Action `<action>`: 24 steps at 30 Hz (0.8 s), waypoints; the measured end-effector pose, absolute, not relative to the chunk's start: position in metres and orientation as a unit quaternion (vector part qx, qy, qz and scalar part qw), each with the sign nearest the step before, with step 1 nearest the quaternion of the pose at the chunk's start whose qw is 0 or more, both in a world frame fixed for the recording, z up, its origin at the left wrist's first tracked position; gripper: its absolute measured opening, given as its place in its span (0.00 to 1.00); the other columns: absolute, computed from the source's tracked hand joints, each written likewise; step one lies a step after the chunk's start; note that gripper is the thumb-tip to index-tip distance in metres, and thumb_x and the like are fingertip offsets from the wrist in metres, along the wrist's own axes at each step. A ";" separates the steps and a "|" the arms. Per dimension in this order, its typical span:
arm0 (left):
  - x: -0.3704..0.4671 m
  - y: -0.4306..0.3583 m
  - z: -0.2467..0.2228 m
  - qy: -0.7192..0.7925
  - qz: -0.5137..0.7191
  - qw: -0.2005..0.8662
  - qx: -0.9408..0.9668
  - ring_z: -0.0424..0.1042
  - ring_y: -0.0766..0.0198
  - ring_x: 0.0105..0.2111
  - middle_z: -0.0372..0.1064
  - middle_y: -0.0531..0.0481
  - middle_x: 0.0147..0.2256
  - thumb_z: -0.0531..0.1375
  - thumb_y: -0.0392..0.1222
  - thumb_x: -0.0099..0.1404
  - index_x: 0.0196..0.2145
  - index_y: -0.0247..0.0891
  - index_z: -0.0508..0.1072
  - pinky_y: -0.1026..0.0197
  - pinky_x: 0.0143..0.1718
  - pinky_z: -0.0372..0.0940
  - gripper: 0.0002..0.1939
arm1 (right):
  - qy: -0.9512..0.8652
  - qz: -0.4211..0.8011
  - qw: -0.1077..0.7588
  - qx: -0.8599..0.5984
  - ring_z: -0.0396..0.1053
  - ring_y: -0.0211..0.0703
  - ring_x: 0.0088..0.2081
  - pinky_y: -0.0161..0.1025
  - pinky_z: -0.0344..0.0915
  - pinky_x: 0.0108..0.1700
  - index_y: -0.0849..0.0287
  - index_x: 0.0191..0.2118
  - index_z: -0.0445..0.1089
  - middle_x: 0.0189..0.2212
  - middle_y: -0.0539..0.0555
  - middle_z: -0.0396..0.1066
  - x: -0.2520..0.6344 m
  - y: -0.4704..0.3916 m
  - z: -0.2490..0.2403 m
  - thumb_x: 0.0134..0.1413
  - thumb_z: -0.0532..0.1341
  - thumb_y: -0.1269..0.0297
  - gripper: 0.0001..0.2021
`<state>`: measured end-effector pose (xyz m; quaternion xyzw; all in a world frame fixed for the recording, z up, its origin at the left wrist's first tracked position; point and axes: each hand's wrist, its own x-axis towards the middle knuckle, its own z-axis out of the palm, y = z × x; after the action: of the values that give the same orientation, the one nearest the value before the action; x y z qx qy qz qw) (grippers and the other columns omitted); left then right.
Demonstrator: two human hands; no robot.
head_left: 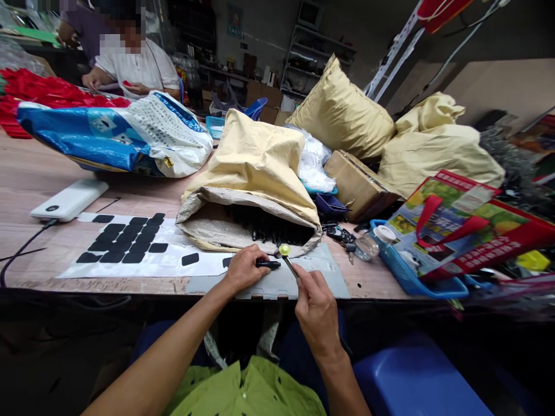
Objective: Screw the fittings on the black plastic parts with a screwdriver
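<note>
My left hand (247, 267) is closed around a short black stick-like piece (269, 264), whose end points right over the grey board (299, 280). In my right hand (318, 305) is a small hammer with a thin metallic handle and a yellowish, see-through head (284, 249). The head is just above and right of the black piece; whether they touch, I cannot tell. Directly beyond both hands lies a cream woven sack (260, 150), its mouth towards me and dark pieces (277, 228) inside. A white sheet with rounded black patches (124, 240) lies left of my left hand.
A white power bank (71, 199) with a cable and a blue-white bag (130, 136) are on the left. To the right stand a blue basket (407, 277), a printed shopping bag (459, 225) and a clear jar (367, 245). Two people work across the table.
</note>
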<state>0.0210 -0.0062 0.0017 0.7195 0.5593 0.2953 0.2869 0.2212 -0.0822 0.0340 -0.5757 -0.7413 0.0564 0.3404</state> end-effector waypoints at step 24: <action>0.011 -0.005 -0.005 0.482 0.326 0.299 0.756 0.69 0.58 0.42 0.72 0.50 0.37 0.56 0.45 0.71 0.40 0.41 0.79 0.57 0.45 0.59 0.12 | -0.730 -0.071 0.285 -0.617 0.63 0.54 0.44 0.47 0.61 0.46 0.55 0.50 0.76 0.39 0.57 0.72 0.249 -0.044 0.014 0.59 0.60 0.70 0.14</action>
<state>0.0113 -0.0055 -0.0054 0.7563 0.4822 0.3259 0.2988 0.2492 -0.0436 0.0139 -0.6167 -0.7302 -0.0712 0.2853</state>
